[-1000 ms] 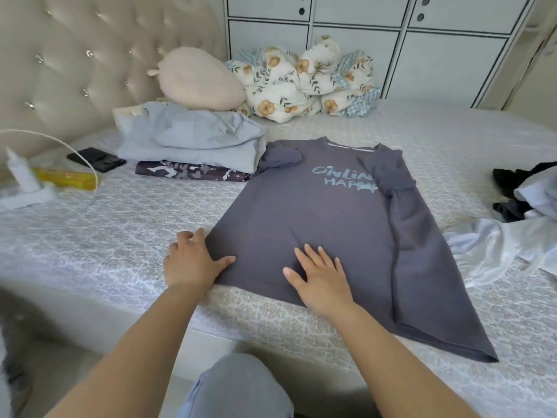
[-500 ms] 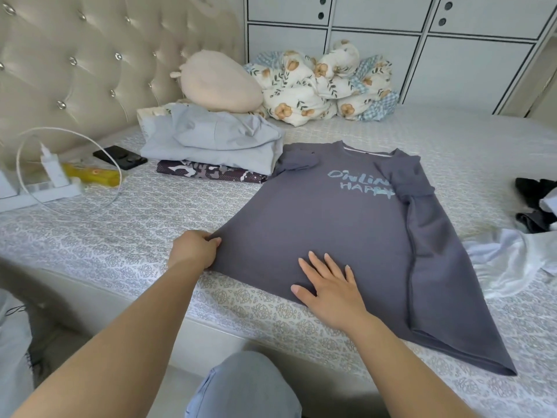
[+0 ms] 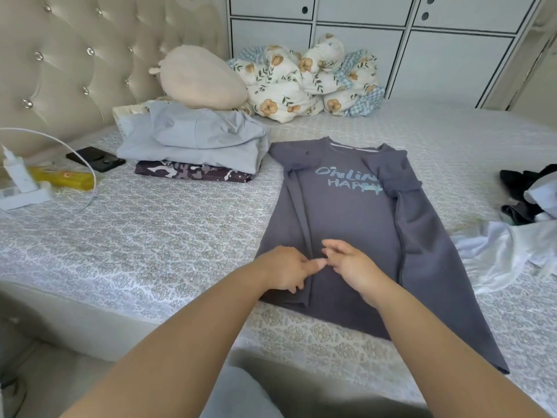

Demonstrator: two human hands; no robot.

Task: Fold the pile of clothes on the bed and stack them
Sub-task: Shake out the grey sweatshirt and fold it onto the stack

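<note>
While pressing the folded left edge flat: grey T-shirt (image 3: 355, 224) face-up on the bed (image 3: 156, 236), both side panels turned in.
Left hand (image 3: 281, 268) curled over the fold, pinching cloth (thumb out toward the other); right hand (image 3: 351, 263) resting on the shirt, fingers loosely spread. Folded stack (image 3: 196, 146) just beside the collar; unfolded pile (image 3: 512, 236) lying at right.
</note>
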